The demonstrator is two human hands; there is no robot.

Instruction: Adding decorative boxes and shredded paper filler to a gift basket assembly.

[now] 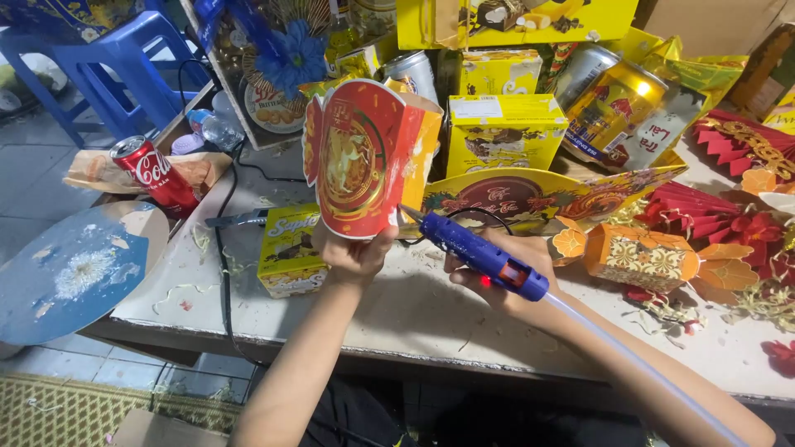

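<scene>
My left hand (356, 255) grips the bottom edge of a red and gold cardboard basket piece (360, 157), holding it upright above the table. My right hand (505, 269) holds a blue glue gun (484, 257) with a red light lit and a clear glue stick trailing along my forearm. The gun's nozzle points at the lower right corner of the red piece, touching or almost touching it. A black cord loops behind the gun.
A dusty white table (414, 314) carries yellow boxes (290, 248), drink cans (609, 103), a red can (157, 174), an orange paper lantern box (646, 258) and red paper fans (729, 211). A blue plastic stool (124, 58) stands at the far left. A round blue board (74, 269) leans at the left.
</scene>
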